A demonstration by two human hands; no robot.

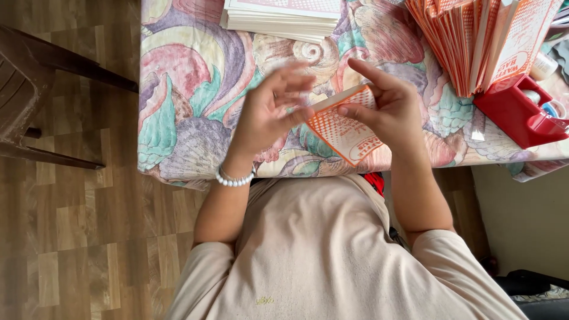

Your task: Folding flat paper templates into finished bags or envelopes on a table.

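Far to the left of your hands stands a dark brown wooden chair (24, 89) on the wood-patterned plank floor (77, 237), well apart from everything you handle. Next comes the counter (178, 89), covered with a cloth printed with large pastel seashells in pink, green and purple; its near edge runs just below your wrists.

Your left hand (267, 115) hovers over that cloth with its fingers spread and slightly blurred, and a white beaded bracelet (235, 179) circles the wrist. Its thumb and lower fingers meet the left corner of the orange-and-white printed flat paper packet (347, 130), pinching it lightly; the upper fingers stand free of it.

Beyond your left hand, at the far edge of the counter, lies a flat stack of white paper sheets (278, 21).

The paper packet sits between your two hands, tilted so that one corner points down toward your beige shirt (320, 255), held above the cloth rather than lying on it.

Your right hand (385, 109) grips the packet's right side, thumb on its face and fingers curled behind, with the forefinger stretched out toward the left.

To the right of that hand, a fanned row of orange-and-white paper packets (474, 41) stands upright, leaning against a red plastic tape dispenser (515, 112).
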